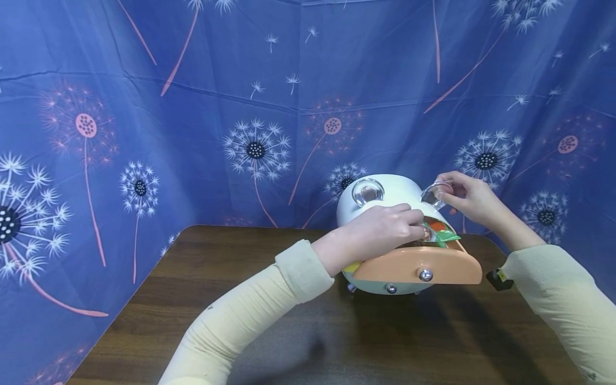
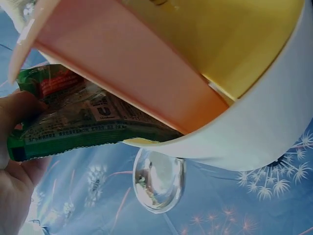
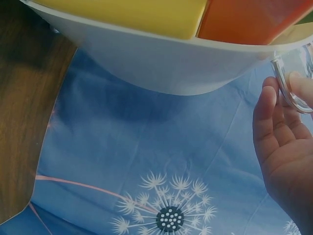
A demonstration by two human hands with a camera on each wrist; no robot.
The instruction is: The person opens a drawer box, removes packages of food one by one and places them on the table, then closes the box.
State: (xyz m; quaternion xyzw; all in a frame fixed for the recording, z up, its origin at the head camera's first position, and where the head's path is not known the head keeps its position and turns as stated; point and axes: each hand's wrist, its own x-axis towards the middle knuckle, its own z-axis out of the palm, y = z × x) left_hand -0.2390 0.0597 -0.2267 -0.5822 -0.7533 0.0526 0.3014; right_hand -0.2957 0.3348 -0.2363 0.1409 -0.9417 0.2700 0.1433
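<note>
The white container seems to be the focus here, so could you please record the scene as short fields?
Container: white, on a wooden table
Drawer: orange, pulled open
Left hand: holds a green packet at the open drawer
Right hand: pinches a shiny ear-shaped piece on the container
Backdrop: blue cloth with dandelion print

Soft shadows fall across the worktop (image 1: 399, 331); the upper knob (image 1: 425, 275) shows glare. Wrist views are dimmer (slightly hazy) than the head view.
</note>
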